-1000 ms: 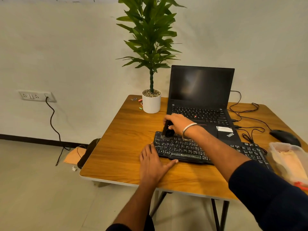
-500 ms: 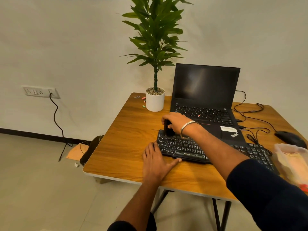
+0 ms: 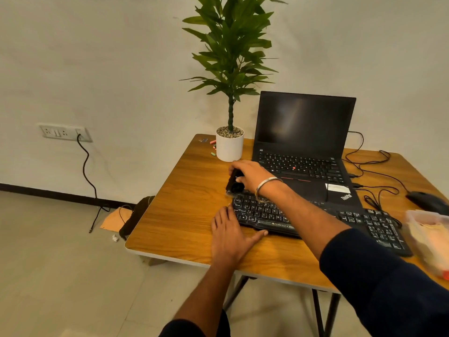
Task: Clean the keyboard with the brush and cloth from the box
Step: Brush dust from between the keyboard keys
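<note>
Right hand point(image 3: 252, 175) grips brush point(image 3: 233, 184) at keyboard point(image 3: 315, 215) far-left corner — bristles down to sweep; left hand point(image 3: 229, 237) flat, fingers straight, bracing its near-left edge.

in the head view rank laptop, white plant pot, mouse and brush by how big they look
1. laptop
2. white plant pot
3. mouse, partly cut off at the edge, so unsure
4. brush, mostly hidden in the right hand, so unsure

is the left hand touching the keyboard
Touching: the head view shows the left hand flat on the table, its thumb lying against the keyboard's front edge.
</note>
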